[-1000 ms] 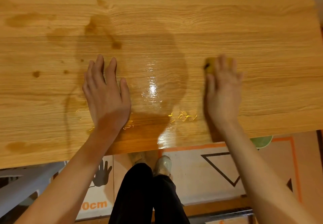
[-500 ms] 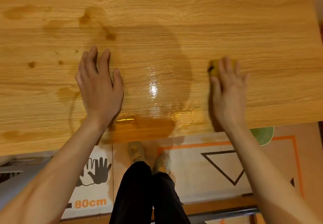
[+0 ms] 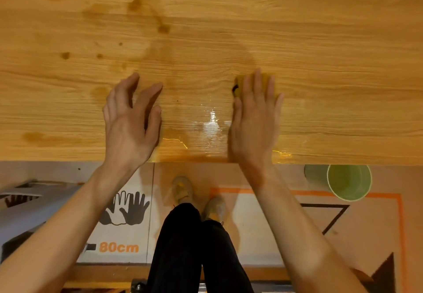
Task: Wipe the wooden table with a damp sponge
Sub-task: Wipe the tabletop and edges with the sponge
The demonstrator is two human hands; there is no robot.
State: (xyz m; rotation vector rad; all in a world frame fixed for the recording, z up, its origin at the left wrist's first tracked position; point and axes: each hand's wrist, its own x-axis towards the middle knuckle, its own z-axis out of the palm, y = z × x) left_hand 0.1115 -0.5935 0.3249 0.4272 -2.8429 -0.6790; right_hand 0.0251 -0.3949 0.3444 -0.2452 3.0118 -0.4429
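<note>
Right hand [image 3: 254, 119]: flat, fingers straight, pressing the sponge [image 3: 238, 84].
Left hand [image 3: 130, 119]: fingers apart, loose, holding nothing.
Risk: water near the table [image 3: 343, 64] edge may drip down.

The sponge [image 3: 238, 81] lies almost wholly hidden under the right hand [image 3: 254, 123]; only a yellow corner shows beside the fingers. The table [image 3: 343, 64] runs past three edges and covers part of the green cup [image 3: 348, 183].

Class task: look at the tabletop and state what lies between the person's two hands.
In the head view, only a glossy wet patch on the wooden table lies between the left hand and right hand.
</note>
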